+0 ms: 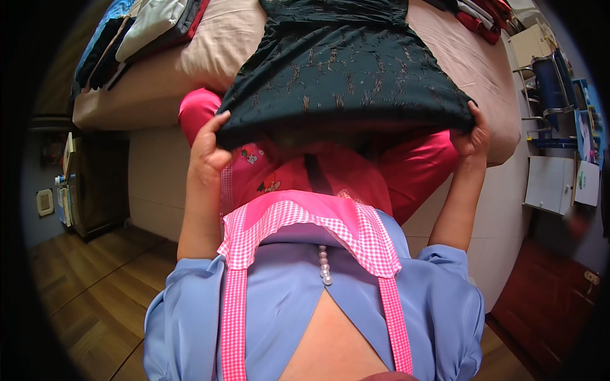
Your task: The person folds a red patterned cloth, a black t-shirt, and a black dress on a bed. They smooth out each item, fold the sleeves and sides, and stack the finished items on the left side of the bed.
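Both hands grip the near hem of a dark green garment of thin fabric with faint brownish stitched markings [343, 70], which lies spread flat over the bed [210, 44] and widens toward the person. The left hand [206, 149] is closed on the hem's left corner, fingers curled over the top of the cloth and thumb beneath it; the right hand [473, 136] is closed on the right corner in the same way. The two hands are well apart, so the hem is stretched taut between them and lifted a little off the mattress edge, leaving a shadowed gap under the cloth.

The bed is covered by a pale pinkish-beige sheet. The far part of the garment rests on that sheet, while the near edge hangs in the air above the person's bright pink trousers [419, 171]. The person wears a pink apron with a pink-and-white gingham bib and straps [298, 222] over a light blue blouse [286, 298] (a short string of pale beads hangs at the collar).

At the bed's far left corner sits a stack of folded clothes in blue, white and grey [136, 28]; at the far right corner lies a pile of red and white folded fabric [483, 16]. A dark wooden cabinet [95, 184] stands on the wooden plank floor [95, 298] to the left, and a small white drawer unit [549, 184] stands to the right of the bed.
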Available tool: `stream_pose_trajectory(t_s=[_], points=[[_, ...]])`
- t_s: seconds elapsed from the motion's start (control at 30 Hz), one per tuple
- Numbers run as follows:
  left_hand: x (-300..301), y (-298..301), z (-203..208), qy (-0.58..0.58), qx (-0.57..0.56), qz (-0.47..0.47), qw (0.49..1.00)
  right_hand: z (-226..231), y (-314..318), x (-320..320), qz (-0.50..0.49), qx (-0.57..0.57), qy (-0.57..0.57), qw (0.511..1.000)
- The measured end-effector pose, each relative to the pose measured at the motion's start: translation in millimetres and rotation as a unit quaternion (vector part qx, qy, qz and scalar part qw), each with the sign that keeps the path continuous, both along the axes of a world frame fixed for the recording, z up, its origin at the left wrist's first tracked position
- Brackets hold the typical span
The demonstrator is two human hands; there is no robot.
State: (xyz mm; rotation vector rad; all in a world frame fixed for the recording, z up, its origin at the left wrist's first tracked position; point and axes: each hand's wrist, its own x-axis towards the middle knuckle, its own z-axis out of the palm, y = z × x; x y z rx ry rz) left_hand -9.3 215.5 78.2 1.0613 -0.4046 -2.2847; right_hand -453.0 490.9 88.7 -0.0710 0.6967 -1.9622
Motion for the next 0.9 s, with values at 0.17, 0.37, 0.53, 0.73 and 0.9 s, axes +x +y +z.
stream_pose_trajectory(t_s=[0.17,0.37,0.53,0.73,0.9], points=[[21,16,-35,0.083,0.121,-0.062,0.987,-46,18,15,-0.13,0.243,0.285,0.918],[5,35,-35,0.045,-0.021,-0.073,0.996,-40,30,30,-0.097,0.273,0.273,0.917],[1,65,-36,-0.221,-0.279,-0.124,0.926,-33,45,33,-0.047,0.368,0.334,0.867],[-11,45,-37,-0.487,-0.648,-0.093,0.578,6,-1,55,-0.135,0.524,0.736,0.407],[-101,14,2,-0.349,-0.81,-0.075,0.465,-3,-126,97,-0.123,0.22,0.863,0.439]])
